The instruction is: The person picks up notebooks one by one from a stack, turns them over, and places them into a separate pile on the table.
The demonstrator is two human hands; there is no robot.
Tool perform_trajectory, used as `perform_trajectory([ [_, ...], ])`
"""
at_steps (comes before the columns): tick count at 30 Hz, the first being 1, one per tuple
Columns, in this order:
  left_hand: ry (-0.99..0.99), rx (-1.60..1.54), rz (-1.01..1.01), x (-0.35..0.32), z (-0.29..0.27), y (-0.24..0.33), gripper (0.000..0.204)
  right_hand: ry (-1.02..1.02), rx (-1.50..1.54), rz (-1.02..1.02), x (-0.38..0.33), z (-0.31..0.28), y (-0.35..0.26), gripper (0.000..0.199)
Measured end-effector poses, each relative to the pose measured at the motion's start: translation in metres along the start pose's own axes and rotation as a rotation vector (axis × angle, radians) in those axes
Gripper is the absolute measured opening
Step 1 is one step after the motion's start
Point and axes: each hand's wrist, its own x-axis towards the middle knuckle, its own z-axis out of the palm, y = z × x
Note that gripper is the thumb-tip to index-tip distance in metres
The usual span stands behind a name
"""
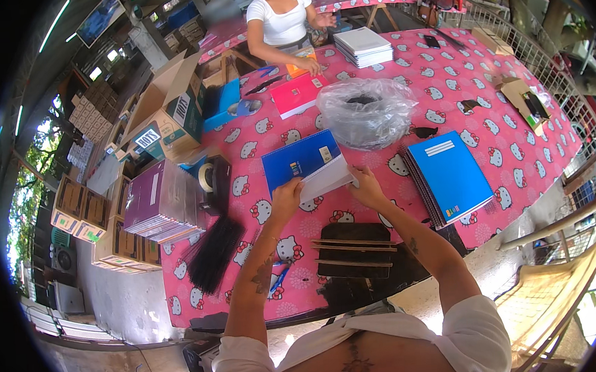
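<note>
Scanning my feed from the left, I see purple notebooks (152, 197) stacked near a bundle of black strands (215, 254). The left hand (288, 197) pinches one end of white sheets (326, 179), overlapping a blue notebook (297, 160) above the pink tablecloth (517, 151); the right hand (367, 188) pinches their other end. Farther right sits a stack of blue-covered spiral notebooks (451, 176).

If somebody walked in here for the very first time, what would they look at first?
Probably the big pink tablecloth dotted with white cat faces, spread across the middle of the picture. Next might come the open blue notebook near the center, with the left hand and right hand at its white pages. Just beyond it sits a crinkly clear plastic bag with something dark inside.
</note>
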Motion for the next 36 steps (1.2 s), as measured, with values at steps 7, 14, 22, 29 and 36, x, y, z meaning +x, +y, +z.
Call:
perform_trajectory([
  [7, 0.031, 0.020, -0.002, -0.004, 0.000, -0.007, 0.016, -0.091, -0.332, -0.028, 0.006, -0.018, -0.030, 0.052],
  [14, 0.051, 0.006, -0.026, -0.007, -0.001, -0.004, 0.017, -0.161, 1.111, 0.566, 0.046, -0.006, -0.025, 0.051],
  [22, 0.082, -0.037, 0.038, -0.019, -0.003, -0.012, 0.037, -0.416, 0.802, 0.497, 0.083, -0.026, -0.088, 0.053],
  [29, -0.128, -1.441, -0.221, -0.006, -0.112, 0.027, 0.048, -0.333, 0.777, -0.232, -0.060, -0.133, -0.133, 0.046],
  [36, -0.238, -1.049, -0.043, -0.082, -0.083, 0.147, 0.022, 0.093, 0.823, 0.037, -0.215, -0.145, -0.064, 0.043],
])
